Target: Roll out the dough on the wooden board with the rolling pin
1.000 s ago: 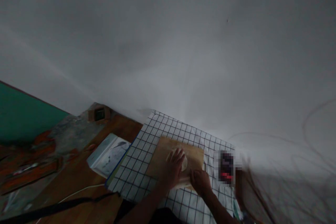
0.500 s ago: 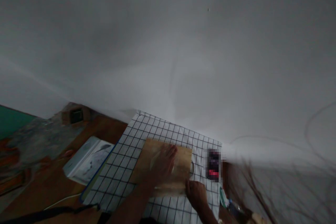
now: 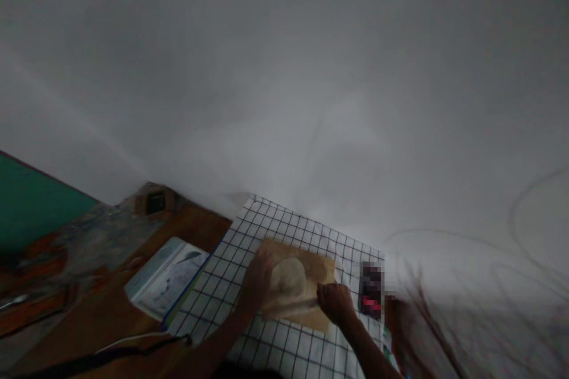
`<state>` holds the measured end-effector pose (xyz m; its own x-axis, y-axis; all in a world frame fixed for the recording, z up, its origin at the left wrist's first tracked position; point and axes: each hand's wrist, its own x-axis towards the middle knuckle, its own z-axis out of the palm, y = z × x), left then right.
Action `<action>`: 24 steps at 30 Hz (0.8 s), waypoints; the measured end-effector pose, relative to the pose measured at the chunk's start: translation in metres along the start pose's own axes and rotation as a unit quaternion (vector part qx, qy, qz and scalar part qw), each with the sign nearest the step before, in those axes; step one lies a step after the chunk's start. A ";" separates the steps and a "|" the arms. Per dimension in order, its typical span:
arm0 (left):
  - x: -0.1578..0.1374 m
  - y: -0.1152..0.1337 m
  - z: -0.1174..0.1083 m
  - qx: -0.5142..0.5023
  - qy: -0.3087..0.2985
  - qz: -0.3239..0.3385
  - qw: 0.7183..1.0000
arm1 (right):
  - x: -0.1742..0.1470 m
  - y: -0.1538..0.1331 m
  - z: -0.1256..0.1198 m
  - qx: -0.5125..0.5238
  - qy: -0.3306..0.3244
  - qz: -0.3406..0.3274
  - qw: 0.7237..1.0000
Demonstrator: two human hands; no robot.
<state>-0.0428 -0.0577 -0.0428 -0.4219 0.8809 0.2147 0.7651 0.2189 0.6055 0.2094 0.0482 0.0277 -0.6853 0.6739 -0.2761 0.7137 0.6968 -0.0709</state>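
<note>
The step in hand seems to be rolling the dough (image 3: 288, 278) flat with the pin (image 3: 291, 309). The dough lies on the board (image 3: 320, 267), around its middle and a little toward its left side. The pin lies across the near part of the board, closer to the person than the dough is. The right hand (image 3: 335, 302) is closed around the right end of the pin, at the right side of the board. The left hand (image 3: 256, 281) is at the left side of the board, beside the dough; it is blurred, so I cannot tell if it is wide or narrow, or if it touches the dough. It does not appear to grip the pin.

To do this well, I think the pin should be pressed evenly along its length, because force from the right end only would probably make one side thinner. Small turns of the dough between strokes should help it to be round. The board sits on a checked cloth (image 3: 267, 214), which could slip, so moderate pressure seems wise.

About direction: the long axis of the pin runs from left to right over the board, slanted to the near edge. Its left end is close to this edge; its right end is farther in. The dough is nearly round, so it has no clear long axis.
</note>
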 end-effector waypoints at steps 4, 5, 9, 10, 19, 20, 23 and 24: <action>-0.033 0.011 -0.002 0.015 0.023 0.011 1.000 | 0.032 -0.007 -0.012 -0.017 -0.023 -0.022 0.999; -0.034 0.017 0.002 0.020 0.037 0.005 0.999 | 0.038 -0.009 -0.014 -0.022 -0.027 -0.027 0.999; -0.026 0.031 0.022 0.036 0.067 0.006 0.997 | 0.056 -0.014 -0.016 -0.038 -0.035 -0.044 0.998; -0.024 0.032 0.024 0.038 0.066 0.012 0.997 | 0.059 -0.014 -0.015 -0.040 -0.036 -0.046 0.997; -0.020 0.023 0.023 0.087 0.059 0.018 0.994 | 0.083 -0.009 -0.017 -0.019 0.000 -0.118 0.993; -0.020 0.022 0.024 0.096 0.057 0.019 0.994 | 0.086 -0.006 -0.015 -0.012 0.017 -0.134 0.991; -0.020 0.021 0.028 0.117 0.047 0.015 0.992 | 0.094 0.005 -0.002 0.017 0.087 -0.197 0.976; -0.021 0.021 0.030 0.121 0.042 0.010 0.992 | 0.096 0.009 0.005 0.025 0.108 -0.217 0.970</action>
<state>-0.0031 -0.0590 -0.0575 -0.4366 0.8501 0.2944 0.8639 0.3049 0.4008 0.1507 0.1183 -0.0041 -0.9330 0.3598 -0.0026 0.3542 0.9172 -0.1824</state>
